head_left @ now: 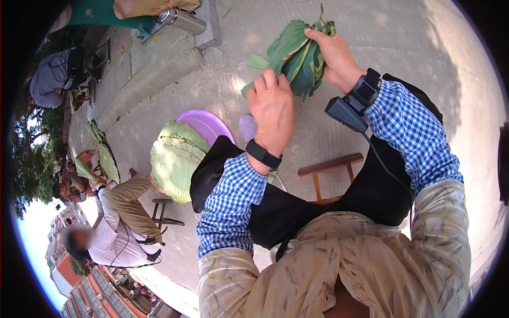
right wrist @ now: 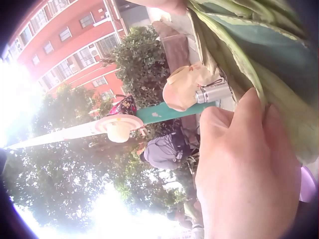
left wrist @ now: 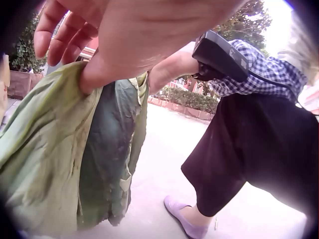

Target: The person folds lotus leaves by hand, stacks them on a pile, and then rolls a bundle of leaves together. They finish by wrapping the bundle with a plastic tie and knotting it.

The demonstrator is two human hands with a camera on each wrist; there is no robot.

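Observation:
A bundle of large folded green leaves, like lotus leaves [head_left: 302, 66], hangs between both hands, over the ground in the head view. My left hand [head_left: 273, 106] pinches the near left edge of the leaves. In the left wrist view its thumb presses on a pale leaf fold [left wrist: 45, 144], with a darker leaf [left wrist: 107, 154] beside it. My right hand [head_left: 339, 58] holds the bundle's far right side, its thumb on top near a thin stalk [head_left: 321, 11]. In the right wrist view the right hand [right wrist: 244, 164] pinches a leaf edge between thumb and fingers.
A purple basin [head_left: 212, 119] with a stack of big leaves [head_left: 177, 159] stands left of my knees. A wooden stool [head_left: 331, 167] is between my legs. A steel flask [head_left: 183, 21] stands by the kerb. A seated person [head_left: 119, 238] and more leaves [head_left: 103, 153] are farther left.

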